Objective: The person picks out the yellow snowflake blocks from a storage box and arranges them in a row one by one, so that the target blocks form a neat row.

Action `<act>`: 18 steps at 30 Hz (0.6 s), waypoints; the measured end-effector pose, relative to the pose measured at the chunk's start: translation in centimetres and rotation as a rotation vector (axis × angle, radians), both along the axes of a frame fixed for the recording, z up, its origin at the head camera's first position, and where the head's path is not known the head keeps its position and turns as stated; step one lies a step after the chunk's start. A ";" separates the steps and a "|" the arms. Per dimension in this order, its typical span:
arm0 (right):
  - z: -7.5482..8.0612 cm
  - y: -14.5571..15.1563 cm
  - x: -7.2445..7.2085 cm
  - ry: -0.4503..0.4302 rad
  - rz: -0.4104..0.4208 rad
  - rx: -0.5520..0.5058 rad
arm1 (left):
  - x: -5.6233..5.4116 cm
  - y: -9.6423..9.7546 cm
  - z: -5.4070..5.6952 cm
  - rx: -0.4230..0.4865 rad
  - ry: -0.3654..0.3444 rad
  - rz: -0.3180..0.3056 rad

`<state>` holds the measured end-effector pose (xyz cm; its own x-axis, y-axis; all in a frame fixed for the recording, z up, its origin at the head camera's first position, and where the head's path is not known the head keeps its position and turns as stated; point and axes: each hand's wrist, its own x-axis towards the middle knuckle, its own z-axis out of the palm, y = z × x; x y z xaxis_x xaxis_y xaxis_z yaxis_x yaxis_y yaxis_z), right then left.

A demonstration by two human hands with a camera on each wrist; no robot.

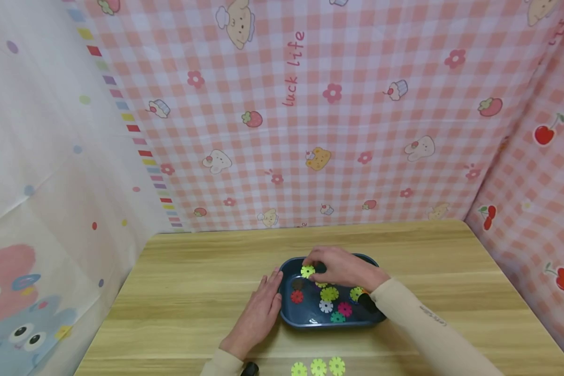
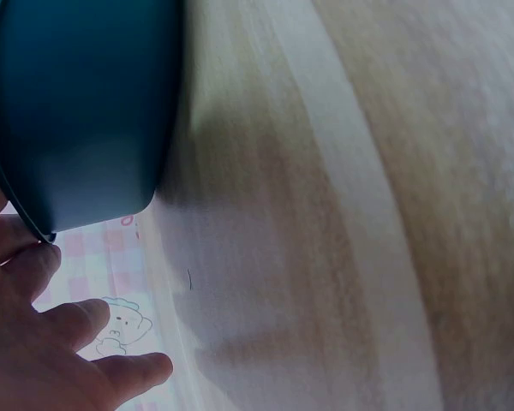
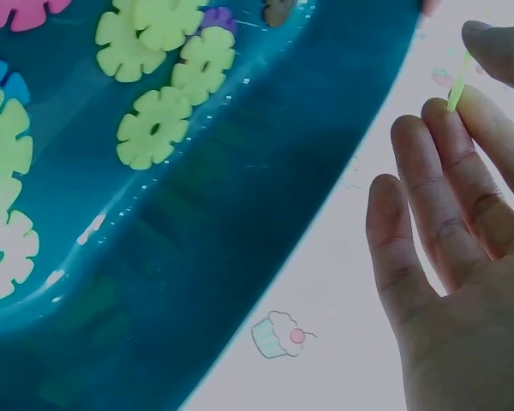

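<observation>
Over the dark blue tray [image 1: 305,319], my right hand [image 1: 343,265] pinches a yellow-green notched plastic disc [image 1: 307,271] between thumb and fingertip. The right wrist view shows that disc [image 3: 458,84] edge-on, with the hand's [image 3: 463,205] other fingers extended. My left hand [image 1: 259,309] lies along the tray's left side, fingers straight and touching its rim. In the left wrist view the left hand's [image 2: 43,334] fingertips are at the tray's [image 2: 86,111] rim. Inside the tray are loose discs, among them a red one [image 1: 297,296], a white one [image 1: 326,306] and a magenta one [image 1: 345,309].
Three yellow-green discs, including a middle one [image 1: 318,367], lie in a row on the wooden table [image 1: 192,292] at its near edge. More yellow-green discs [image 3: 154,128] sit in the tray. A checked cloth [image 1: 282,136] hangs behind the table.
</observation>
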<state>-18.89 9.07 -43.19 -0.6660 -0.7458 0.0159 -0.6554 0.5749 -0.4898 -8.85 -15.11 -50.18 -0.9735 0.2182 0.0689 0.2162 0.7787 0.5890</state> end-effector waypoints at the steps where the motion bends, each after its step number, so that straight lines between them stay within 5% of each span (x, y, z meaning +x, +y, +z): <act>1: 0.2 0.1 0.1 0.007 0.002 -0.005 | 0.0 0.0 0.0 0.004 0.005 -0.002; 18: 1.1 1.7 2.4 0.091 0.021 -0.093 | 0.0 0.0 -0.1 0.007 0.016 -0.002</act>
